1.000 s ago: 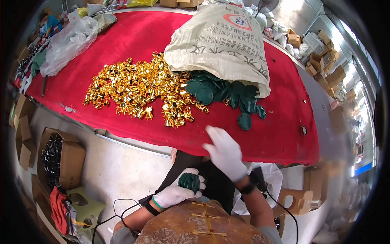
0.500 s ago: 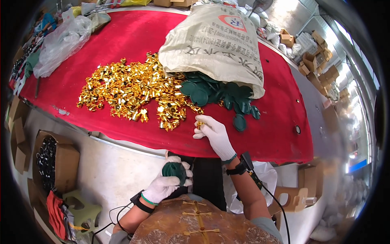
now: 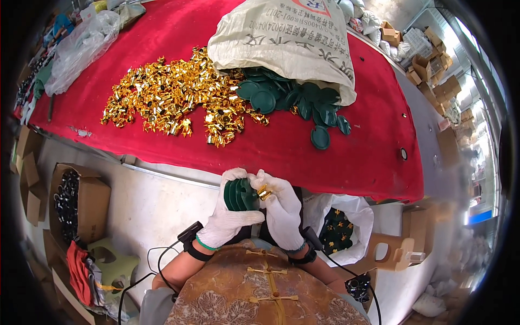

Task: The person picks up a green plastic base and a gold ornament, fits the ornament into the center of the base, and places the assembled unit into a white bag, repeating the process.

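Indoors, gold pieces [image 3: 162,97] on red cloth [image 3: 325,168], pale floor [image 3: 146,200], cardboard boxes [image 3: 94,203]

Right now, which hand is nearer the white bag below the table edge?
Right. The right hand is left of the white bag, apart from it; the left hand is farther left, beyond the right.
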Action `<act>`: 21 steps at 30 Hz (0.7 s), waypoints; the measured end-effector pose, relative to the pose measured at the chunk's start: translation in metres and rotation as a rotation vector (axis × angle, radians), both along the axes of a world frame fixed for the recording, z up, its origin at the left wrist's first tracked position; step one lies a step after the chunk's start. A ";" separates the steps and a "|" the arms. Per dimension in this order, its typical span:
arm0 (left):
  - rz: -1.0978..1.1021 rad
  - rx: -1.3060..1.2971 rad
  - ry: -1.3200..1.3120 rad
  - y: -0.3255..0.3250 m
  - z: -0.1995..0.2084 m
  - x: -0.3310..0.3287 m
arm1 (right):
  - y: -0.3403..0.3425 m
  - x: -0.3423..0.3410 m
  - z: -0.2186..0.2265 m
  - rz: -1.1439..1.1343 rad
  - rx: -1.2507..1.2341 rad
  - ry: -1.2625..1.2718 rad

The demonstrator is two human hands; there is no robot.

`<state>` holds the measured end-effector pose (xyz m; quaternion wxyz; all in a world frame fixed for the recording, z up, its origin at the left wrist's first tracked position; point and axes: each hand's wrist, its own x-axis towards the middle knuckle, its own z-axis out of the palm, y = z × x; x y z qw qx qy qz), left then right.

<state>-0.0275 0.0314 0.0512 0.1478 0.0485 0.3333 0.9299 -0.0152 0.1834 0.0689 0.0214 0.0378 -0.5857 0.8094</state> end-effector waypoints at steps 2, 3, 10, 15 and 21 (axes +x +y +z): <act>-0.011 0.005 0.005 0.003 -0.001 0.004 | 0.003 0.006 0.000 -0.013 -0.019 -0.031; -0.004 -0.034 0.029 0.004 -0.002 0.005 | 0.004 0.009 -0.001 -0.023 -0.036 -0.060; 0.080 -0.432 0.262 0.010 -0.005 0.006 | 0.015 0.017 -0.009 -0.015 -0.180 -0.115; 0.088 -0.412 0.227 0.011 0.002 0.008 | 0.008 0.021 0.005 -0.048 -0.295 -0.273; 0.087 -0.358 0.152 0.014 0.001 0.017 | 0.001 0.029 0.012 -0.096 -0.208 -0.320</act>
